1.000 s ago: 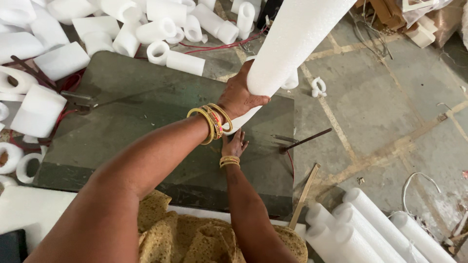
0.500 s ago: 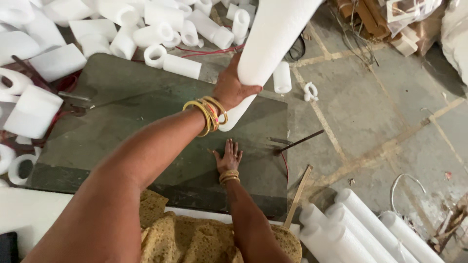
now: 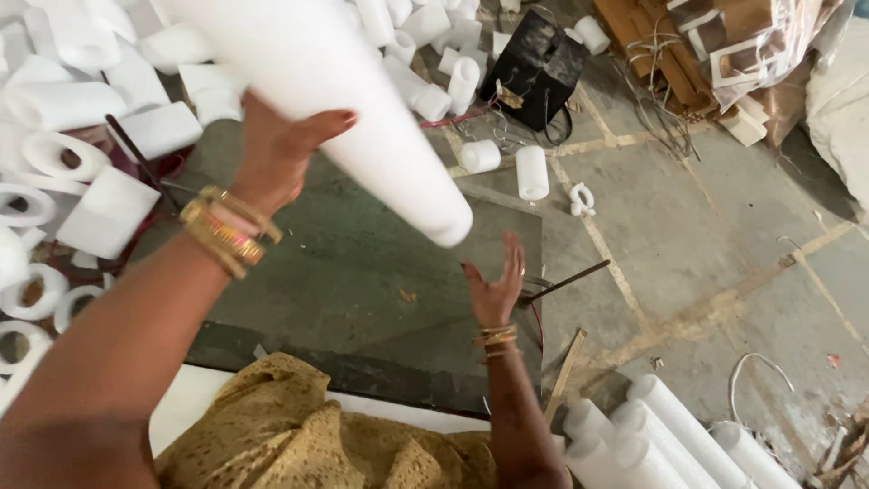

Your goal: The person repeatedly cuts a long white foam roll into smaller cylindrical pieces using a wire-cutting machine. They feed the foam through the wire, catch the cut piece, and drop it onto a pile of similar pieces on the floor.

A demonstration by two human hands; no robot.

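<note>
Left hand (image 3: 276, 149): closed around the side of a long white foam tube (image 3: 335, 100), thumb pressed against its near face, gold bangles (image 3: 226, 231) on the wrist. The tube is held in the air, slanting from the upper left of the view down to a rounded end that hangs above the dark green slab (image 3: 362, 281), clear of it. Right hand (image 3: 496, 285): open, empty, fingers spread and pointing upward, palm turned toward the tube's lower end, just below and beside it but not touching; thin bangles on that wrist too. The slab lies flat on the concrete floor (image 3: 706, 244), with a small brown chip on its surface. A thin dark rod (image 3: 566, 281) lies at the slab's right edge, and a wooden stick (image 3: 566, 373) lies just below it. Left and top of the view: a heap of short white foam tubes and rings (image 3: 72, 154). Beyond the slab: two short foam pieces (image 3: 507, 163) standing on the floor and a black box (image 3: 539, 68) with wires. Lower right: several long white tubes (image 3: 661, 435) lying side by side. Bottom centre: mustard patterned cloth (image 3: 317, 435) over the person's lap.
</note>
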